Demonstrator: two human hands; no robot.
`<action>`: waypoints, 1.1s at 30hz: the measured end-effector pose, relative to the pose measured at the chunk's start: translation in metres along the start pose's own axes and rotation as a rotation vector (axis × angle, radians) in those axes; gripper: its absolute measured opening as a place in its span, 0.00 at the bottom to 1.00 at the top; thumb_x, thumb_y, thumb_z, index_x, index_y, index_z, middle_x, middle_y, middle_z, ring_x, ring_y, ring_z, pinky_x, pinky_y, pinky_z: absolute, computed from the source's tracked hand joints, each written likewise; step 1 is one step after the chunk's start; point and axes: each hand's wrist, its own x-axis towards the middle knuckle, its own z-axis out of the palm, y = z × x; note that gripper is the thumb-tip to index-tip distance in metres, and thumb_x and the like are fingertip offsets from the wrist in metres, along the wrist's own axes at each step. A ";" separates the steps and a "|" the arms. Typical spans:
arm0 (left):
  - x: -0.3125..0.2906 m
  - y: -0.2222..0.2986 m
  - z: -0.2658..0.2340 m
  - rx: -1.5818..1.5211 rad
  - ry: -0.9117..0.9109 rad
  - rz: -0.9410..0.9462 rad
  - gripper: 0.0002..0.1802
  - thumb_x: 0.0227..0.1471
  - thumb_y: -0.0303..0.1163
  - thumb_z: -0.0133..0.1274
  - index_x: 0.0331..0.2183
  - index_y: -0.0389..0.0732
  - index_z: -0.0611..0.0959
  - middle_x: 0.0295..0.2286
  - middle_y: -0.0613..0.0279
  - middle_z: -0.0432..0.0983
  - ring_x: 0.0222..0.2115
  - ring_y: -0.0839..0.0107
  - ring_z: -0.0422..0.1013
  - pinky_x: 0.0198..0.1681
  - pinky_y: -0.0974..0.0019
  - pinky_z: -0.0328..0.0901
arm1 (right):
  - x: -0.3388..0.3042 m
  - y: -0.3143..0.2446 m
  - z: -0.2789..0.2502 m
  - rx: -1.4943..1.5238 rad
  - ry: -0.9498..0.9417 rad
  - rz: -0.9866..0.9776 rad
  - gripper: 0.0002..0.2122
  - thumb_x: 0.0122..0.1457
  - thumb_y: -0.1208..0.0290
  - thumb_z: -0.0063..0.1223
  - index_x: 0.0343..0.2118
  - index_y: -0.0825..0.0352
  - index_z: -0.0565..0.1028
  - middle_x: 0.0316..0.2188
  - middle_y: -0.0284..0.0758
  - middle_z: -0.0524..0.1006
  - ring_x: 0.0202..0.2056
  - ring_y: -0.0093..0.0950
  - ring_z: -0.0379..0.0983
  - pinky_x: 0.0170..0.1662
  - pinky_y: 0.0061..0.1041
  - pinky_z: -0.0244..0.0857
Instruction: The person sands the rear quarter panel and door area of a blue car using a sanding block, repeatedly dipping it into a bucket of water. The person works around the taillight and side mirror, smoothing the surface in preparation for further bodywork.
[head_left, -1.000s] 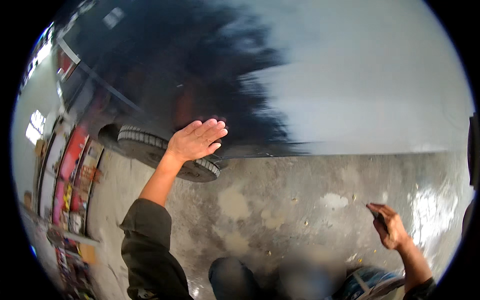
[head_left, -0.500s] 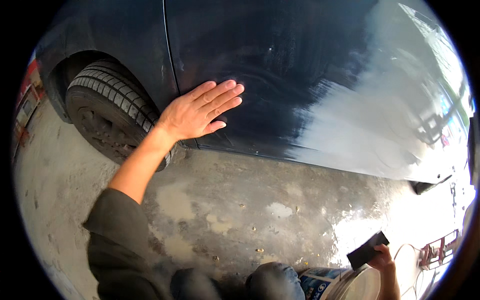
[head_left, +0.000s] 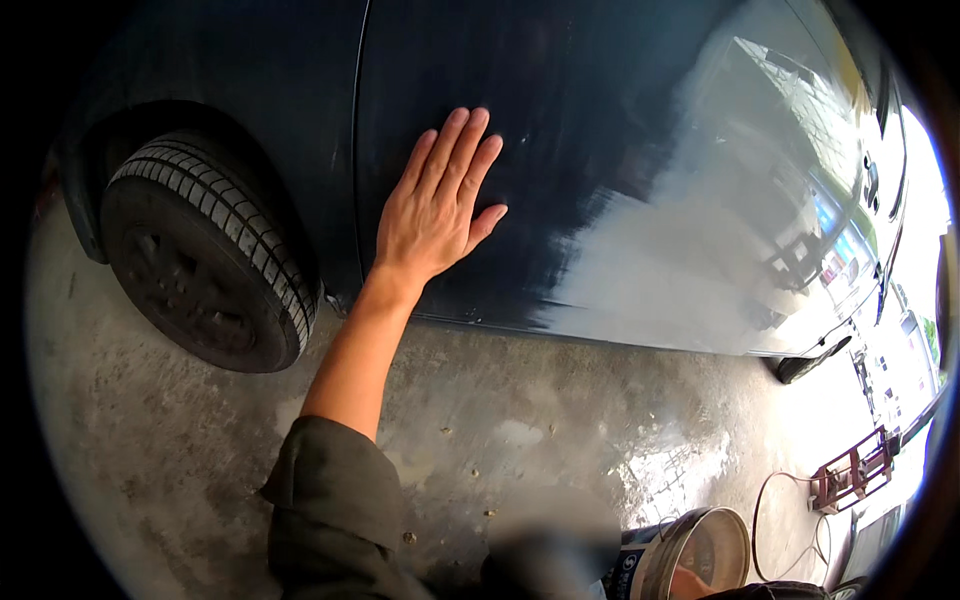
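My left hand lies flat on the dark blue car door, fingers stretched out and slightly apart, a little right of the panel seam. Nothing is in it. To its right, a pale grey coated patch with a streaky edge covers part of the door. At the lower right, my right hand reaches over the rim of a bucket. Only a small part of this hand shows, with its fingers hidden inside. The dark block it held earlier cannot be seen now.
A front-left wheel with a black tyre stands beside my left forearm. A dark red metal frame and a thin hose lie on the concrete floor at the right. Small crumbs dot the floor.
My left hand has slid up the door, its fingers now pointing more upward. My right hand has gone from above the bucket, holding a dark block, down into it. The view has shifted.
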 end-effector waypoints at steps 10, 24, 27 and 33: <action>-0.089 0.014 0.016 0.005 -0.137 -0.047 0.46 0.60 0.51 0.50 0.68 0.35 0.53 0.69 0.44 0.44 0.70 0.48 0.43 0.70 0.47 0.43 | 0.088 -0.033 0.168 -0.236 -0.068 -0.208 0.17 0.58 0.65 0.48 0.46 0.68 0.77 0.47 0.43 0.80 0.49 0.41 0.76 0.57 0.50 0.67; -0.203 0.098 -0.019 -0.281 -0.579 -0.256 0.44 0.62 0.50 0.49 0.67 0.32 0.55 0.69 0.47 0.44 0.70 0.54 0.42 0.72 0.55 0.42 | -0.179 -0.144 -0.030 0.067 -0.113 -0.585 0.10 0.54 0.71 0.50 0.37 0.68 0.77 0.39 0.45 0.80 0.43 0.48 0.77 0.59 0.57 0.66; -0.223 0.104 -0.036 -0.346 -0.667 -0.249 0.39 0.64 0.50 0.46 0.65 0.34 0.59 0.68 0.49 0.46 0.70 0.56 0.43 0.72 0.55 0.44 | -0.241 -0.250 0.144 -0.179 -0.243 -0.906 0.09 0.58 0.71 0.49 0.39 0.67 0.74 0.41 0.44 0.78 0.49 0.46 0.74 0.63 0.53 0.62; -0.243 0.086 -0.130 -0.452 -0.846 -0.474 0.29 0.67 0.47 0.44 0.60 0.38 0.70 0.64 0.51 0.60 0.65 0.56 0.56 0.68 0.56 0.53 | -0.295 -0.313 0.385 -0.370 -0.674 -0.942 0.20 0.64 0.65 0.49 0.56 0.70 0.68 0.54 0.46 0.74 0.58 0.44 0.70 0.64 0.52 0.61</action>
